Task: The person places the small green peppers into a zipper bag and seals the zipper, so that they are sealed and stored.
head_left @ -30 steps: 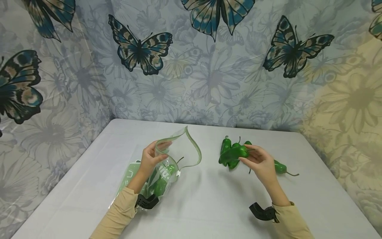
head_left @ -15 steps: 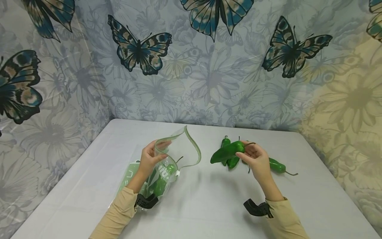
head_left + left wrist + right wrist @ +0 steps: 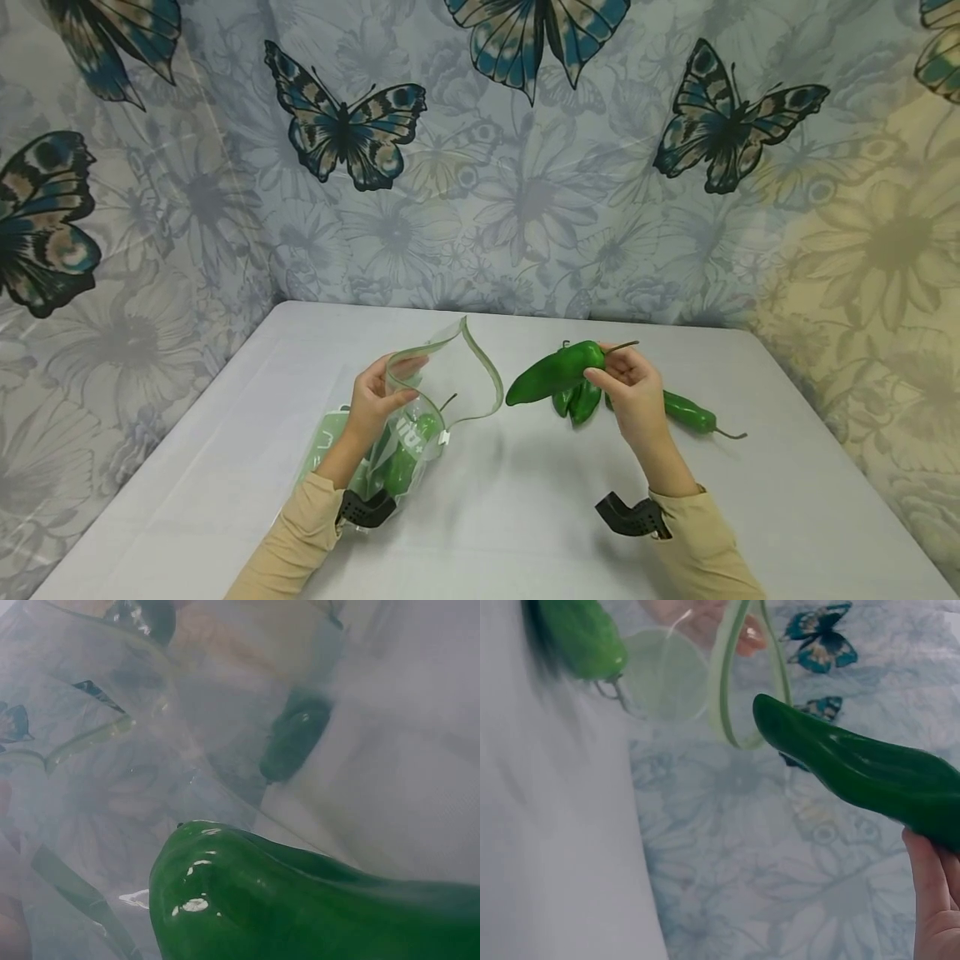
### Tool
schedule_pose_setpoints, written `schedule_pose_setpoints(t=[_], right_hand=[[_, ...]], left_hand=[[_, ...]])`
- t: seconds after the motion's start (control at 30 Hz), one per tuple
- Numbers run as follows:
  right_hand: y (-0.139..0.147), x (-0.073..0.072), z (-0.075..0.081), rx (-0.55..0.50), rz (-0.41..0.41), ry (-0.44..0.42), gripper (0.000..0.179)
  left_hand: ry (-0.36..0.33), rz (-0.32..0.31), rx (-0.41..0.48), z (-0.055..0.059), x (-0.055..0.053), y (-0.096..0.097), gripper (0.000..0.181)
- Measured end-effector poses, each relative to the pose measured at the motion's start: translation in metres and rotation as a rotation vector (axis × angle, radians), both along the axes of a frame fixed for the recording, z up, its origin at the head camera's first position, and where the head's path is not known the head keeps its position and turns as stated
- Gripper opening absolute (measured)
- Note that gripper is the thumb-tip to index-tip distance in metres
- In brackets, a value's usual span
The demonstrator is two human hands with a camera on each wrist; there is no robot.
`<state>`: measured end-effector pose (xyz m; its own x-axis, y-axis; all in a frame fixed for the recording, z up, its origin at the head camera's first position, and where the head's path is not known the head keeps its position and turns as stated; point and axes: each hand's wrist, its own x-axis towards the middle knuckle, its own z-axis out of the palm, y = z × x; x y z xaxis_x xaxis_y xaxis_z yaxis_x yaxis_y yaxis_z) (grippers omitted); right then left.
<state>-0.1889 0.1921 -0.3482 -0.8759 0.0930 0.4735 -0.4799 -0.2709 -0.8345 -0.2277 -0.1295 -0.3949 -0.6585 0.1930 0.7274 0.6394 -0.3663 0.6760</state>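
Observation:
My left hand (image 3: 375, 402) pinches the rim of a clear zip bag (image 3: 491, 371), whose mouth gapes toward the right. Inside lie green peppers (image 3: 401, 468), one with its stem pointing up; the left wrist view shows a glossy pepper (image 3: 240, 900) close up. With thumb and fingers, my right hand (image 3: 633, 392) grips a long green pepper (image 3: 551, 375) near its stem end. That pepper's tip points left, just short of the bag's mouth. In the right wrist view, the same pepper (image 3: 862, 761) reaches toward the bag's green rim (image 3: 721, 682).
Behind the held pepper, several loose peppers (image 3: 583, 404) lie on the white table (image 3: 517, 517). Another pepper (image 3: 690, 412) rests right of my right wrist. A flat green-printed piece (image 3: 324, 433) lies by my left forearm. Butterfly-patterned cloth (image 3: 525, 208) hangs behind the table.
My right hand has lifted the pepper off the loose pile and carried it left toward the bag's mouth. The left hand and the bag have hardly moved.

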Motion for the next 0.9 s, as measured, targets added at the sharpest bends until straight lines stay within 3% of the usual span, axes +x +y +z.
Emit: schedule_pose_setpoints(t=[0.3,0.67,0.9], right_hand=[[-0.018,-0.004,0.003,-0.051,0.05,-0.002,0.032],[-0.038,0.0,-0.001,0.131,-0.063,-0.052,0.028],[-0.056,-0.006,0.001,0.157,-0.015,-0.083,0.022]], left_hand=[[0.001,0.003,-0.003,0.0,0.001,0.0,0.045],[-0.001,-0.026,0.033,0.002,0.0,-0.001,0.043],[-0.011,-0.003,0.004,0.001,0.001,0.001,0.046]])
